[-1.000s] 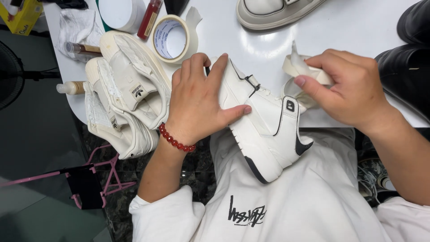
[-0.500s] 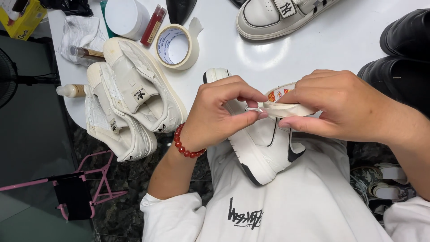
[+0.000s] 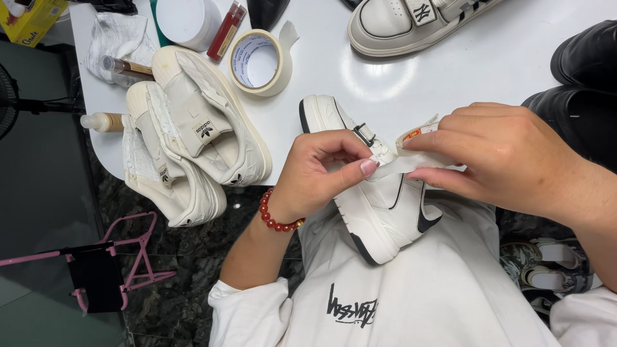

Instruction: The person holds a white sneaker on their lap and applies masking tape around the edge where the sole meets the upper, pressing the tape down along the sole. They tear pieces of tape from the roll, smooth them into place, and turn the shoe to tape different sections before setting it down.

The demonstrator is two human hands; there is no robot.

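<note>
White table (image 3: 488, 77); both hands pinch tape strip (image 3: 402, 165) over sneaker (image 3: 379, 205).

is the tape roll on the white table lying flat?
Yes, the masking tape roll lies flat on the white table, its open core facing up, beside the stacked cream sneakers.

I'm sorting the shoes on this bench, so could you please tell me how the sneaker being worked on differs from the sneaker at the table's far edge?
The near sneaker has black trim and rests against the person's lap, gripped by the left hand; the far sneaker lies untouched on the table. The right hand stretches a tape strip over the near one; the far one carries none. Both are white.
</note>
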